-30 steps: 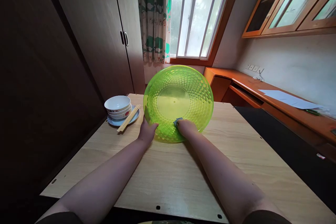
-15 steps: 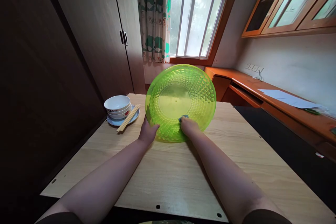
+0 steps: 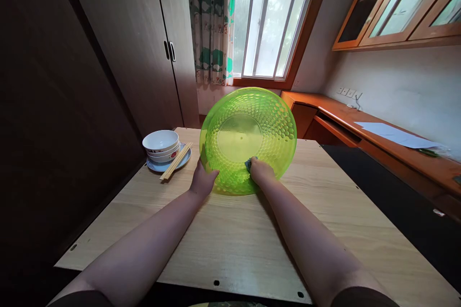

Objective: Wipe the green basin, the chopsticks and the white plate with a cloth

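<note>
A translucent yellow-green plastic basin with a bumpy inner wall is tilted up on the table, its inside facing me. My left hand grips its lower left rim, thumb over the inside and the other fingers behind. Closed around a small dark bluish cloth, my right hand is against the lower inner part of the basin, right of its round base. Most of the cloth is hidden by the fingers.
At the table's left edge, several stacked white bowls sit on a bluish plate, with wooden chopsticks laid across its rim. A dark wardrobe stands left. An orange-brown desk with white papers runs along the right wall.
My right hand has shifted very slightly to the right with the cloth, over the basin's inner wall. The basin and my left hand look unmoved.
</note>
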Demonstrator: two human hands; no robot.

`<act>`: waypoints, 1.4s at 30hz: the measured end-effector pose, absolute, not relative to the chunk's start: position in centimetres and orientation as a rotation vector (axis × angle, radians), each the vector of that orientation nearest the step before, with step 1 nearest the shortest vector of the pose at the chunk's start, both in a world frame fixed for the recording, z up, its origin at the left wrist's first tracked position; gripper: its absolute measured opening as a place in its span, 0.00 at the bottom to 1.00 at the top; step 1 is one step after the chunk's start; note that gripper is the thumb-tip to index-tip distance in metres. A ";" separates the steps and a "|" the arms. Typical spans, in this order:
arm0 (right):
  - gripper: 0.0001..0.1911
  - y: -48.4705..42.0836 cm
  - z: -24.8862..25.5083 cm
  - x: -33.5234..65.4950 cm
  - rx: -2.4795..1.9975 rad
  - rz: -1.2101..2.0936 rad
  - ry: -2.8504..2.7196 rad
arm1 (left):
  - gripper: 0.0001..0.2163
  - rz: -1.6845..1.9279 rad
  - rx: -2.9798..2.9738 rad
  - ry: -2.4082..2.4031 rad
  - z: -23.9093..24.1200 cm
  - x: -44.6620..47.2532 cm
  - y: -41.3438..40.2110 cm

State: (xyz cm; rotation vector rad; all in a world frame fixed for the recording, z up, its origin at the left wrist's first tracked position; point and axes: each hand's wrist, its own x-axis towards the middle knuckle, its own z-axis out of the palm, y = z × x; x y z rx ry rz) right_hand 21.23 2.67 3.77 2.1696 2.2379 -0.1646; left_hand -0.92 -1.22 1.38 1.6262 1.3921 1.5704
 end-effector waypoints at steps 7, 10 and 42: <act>0.14 2.2 3.1 20.3 2.041 -0.185 2.400 | 0.30 1.561 1.575 1.444 1.8 -0.6 -1.4; 0.14 2.1 2.8 19.8 1.990 -0.195 2.459 | 0.27 1.574 1.587 1.403 1.7 -0.7 -1.4; 0.17 2.9 3.5 21.6 2.219 -0.166 2.227 | 0.25 1.390 1.657 1.345 0.6 -0.2 -0.9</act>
